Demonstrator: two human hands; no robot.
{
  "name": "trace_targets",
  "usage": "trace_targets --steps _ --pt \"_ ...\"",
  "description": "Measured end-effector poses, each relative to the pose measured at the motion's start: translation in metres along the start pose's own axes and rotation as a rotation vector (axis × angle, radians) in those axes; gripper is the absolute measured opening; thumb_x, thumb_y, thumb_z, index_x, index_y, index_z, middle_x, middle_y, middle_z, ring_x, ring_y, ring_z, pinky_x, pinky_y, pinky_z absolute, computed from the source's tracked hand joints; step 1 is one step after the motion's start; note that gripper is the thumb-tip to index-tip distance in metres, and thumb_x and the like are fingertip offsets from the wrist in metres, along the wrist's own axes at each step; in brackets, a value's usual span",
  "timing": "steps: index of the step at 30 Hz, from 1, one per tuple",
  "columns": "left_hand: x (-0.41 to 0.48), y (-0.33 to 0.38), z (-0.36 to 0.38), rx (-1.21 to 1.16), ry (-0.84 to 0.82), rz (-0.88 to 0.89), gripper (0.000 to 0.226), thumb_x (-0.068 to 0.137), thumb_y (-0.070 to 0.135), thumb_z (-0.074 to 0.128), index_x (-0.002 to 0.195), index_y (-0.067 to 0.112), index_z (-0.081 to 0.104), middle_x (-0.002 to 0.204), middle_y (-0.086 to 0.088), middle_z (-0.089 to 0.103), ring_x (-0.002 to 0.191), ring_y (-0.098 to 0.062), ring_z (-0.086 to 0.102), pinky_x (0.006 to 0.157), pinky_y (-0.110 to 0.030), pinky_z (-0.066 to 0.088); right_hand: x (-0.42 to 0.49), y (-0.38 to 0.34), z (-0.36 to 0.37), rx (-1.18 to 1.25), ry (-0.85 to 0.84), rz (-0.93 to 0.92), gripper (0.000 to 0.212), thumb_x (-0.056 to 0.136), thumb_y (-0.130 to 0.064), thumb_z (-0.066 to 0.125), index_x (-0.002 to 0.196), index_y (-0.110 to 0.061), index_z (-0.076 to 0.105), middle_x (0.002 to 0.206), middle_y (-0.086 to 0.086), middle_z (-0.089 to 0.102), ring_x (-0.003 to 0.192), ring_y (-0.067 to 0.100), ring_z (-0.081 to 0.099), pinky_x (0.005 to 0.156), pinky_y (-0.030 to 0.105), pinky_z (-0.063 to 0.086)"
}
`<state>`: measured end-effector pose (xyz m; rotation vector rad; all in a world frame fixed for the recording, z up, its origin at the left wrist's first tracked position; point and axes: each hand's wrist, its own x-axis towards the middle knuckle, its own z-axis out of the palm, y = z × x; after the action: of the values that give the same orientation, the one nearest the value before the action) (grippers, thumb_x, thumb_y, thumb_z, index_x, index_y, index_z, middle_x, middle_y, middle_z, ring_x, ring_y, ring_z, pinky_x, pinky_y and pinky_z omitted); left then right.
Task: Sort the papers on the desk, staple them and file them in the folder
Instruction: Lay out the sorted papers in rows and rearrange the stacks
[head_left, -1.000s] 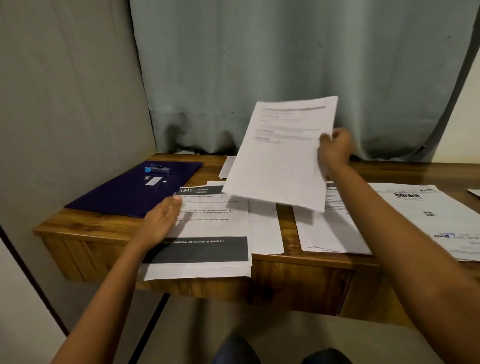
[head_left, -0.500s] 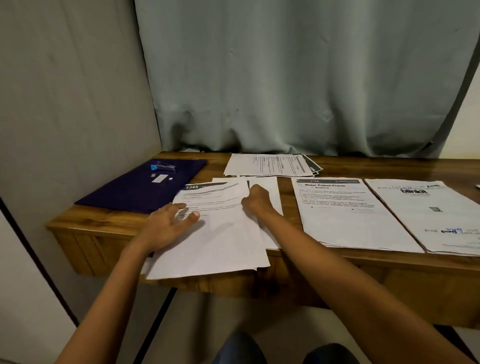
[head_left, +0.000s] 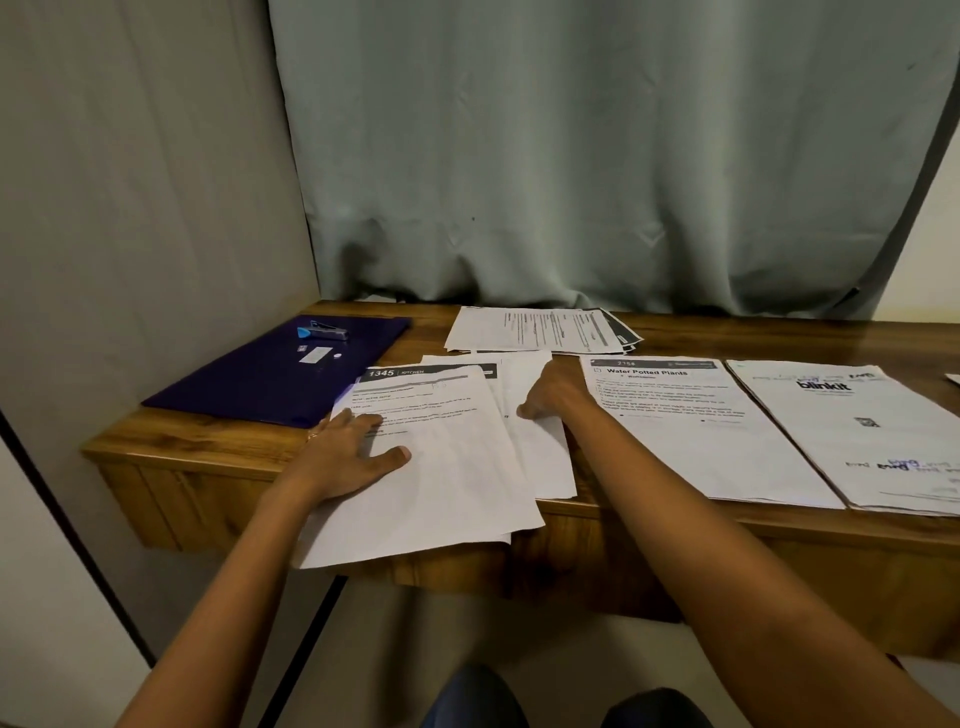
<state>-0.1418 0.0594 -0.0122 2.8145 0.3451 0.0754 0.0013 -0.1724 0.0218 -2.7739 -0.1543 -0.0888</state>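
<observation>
risk: stack (head_left: 457, 493) overhangs the counter (head_left: 218, 441) near edge and could slide off if the press lifts; fanned sheets would staple crooked.
left hand (head_left: 343, 457): flat, fingers spread, pressing the stack's left side.
right hand (head_left: 553, 395): knuckles up on its right sheets; pinch or press, can't tell.
folder (head_left: 270, 379): far left, apart from both hands, stapler (head_left: 324, 331) on it.

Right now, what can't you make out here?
Head view:
Lower sheets of the near stack: under its top page and the left hand.
Grip of the right hand: hidden behind its back.
Water Potted Plants sheet text: too small.
Right side of the blinkit pile: cut by frame edge.
</observation>
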Motion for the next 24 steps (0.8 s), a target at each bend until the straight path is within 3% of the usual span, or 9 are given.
trace_targets --steps 3,6,10,14,18,20,24 --pt "0.001 0.008 -0.004 0.03 -0.004 -0.002 0.075 0.086 0.065 0.047 0.149 0.028 0.027 0.159 -0.005 0.015 0.146 -0.027 0.015 0.115 -0.047 0.018 0.006 0.004 0.003 0.153 -0.04 0.079 0.057 0.081 -0.023 0.073 0.127 -0.002 0.049 0.126 0.011 0.055 0.115 0.029 0.055 0.088 0.028 0.047" --pt "0.002 0.015 -0.006 0.059 -0.015 0.001 0.073 0.088 0.064 0.044 0.149 0.028 0.026 0.159 -0.005 0.014 0.146 -0.026 0.013 0.116 -0.046 0.016 0.008 0.011 0.006 0.341 0.12 0.125 0.055 0.075 -0.01 0.077 0.123 -0.001 0.053 0.124 0.014 0.057 0.111 0.031 0.058 0.078 0.03 0.046" --pt "0.004 0.015 -0.004 0.048 -0.015 0.011 0.073 0.089 0.064 0.043 0.149 0.027 0.026 0.159 -0.004 0.016 0.146 -0.025 0.014 0.115 -0.045 0.018 0.014 0.019 0.002 0.436 0.242 0.111 0.032 0.081 -0.015 0.072 0.105 0.002 0.061 0.11 0.017 0.064 0.097 0.033 0.063 0.07 0.031 0.048" --pt "0.009 0.012 0.0 0.043 -0.023 0.009 0.074 0.088 0.065 0.043 0.149 0.027 0.025 0.159 -0.004 0.016 0.146 -0.026 0.013 0.115 -0.046 0.018 0.024 0.023 -0.021 0.452 0.403 0.027 0.021 0.089 -0.016 0.06 0.091 0.004 0.067 0.088 0.013 0.067 0.074 0.024 0.058 0.058 0.023 0.038" --pt "0.015 0.009 0.003 0.044 -0.036 0.009 0.076 0.087 0.067 0.042 0.15 0.028 0.023 0.159 -0.004 0.015 0.147 -0.026 0.01 0.117 -0.047 0.015 0.037 0.03 -0.066 0.526 0.629 0.011 0.028 0.092 -0.019 0.053 0.1 0.002 0.069 0.097 0.023 0.068 0.089 0.034 0.065 0.074 0.035 0.051" --pt "0.017 0.008 0.003 0.04 -0.038 0.0 0.076 0.087 0.067 0.042 0.149 0.028 0.024 0.159 -0.005 0.015 0.147 -0.027 0.009 0.117 -0.047 0.013 0.042 0.036 -0.093 0.596 0.736 -0.014 0.026 0.093 -0.018 0.052 0.096 0.002 0.068 0.092 0.019 0.068 0.084 0.03 0.064 0.076 0.037 0.052" --pt "0.02 0.005 0.004 0.028 -0.037 -0.007 0.077 0.085 0.069 0.044 0.148 0.029 0.028 0.158 -0.006 0.019 0.146 -0.029 0.011 0.116 -0.048 0.017 0.045 0.051 -0.13 0.719 0.88 -0.014 0.02 0.089 -0.015 0.048 0.08 -0.006 0.063 0.074 0.008 0.052 0.071 0.02 0.046 0.063 0.03 0.037"
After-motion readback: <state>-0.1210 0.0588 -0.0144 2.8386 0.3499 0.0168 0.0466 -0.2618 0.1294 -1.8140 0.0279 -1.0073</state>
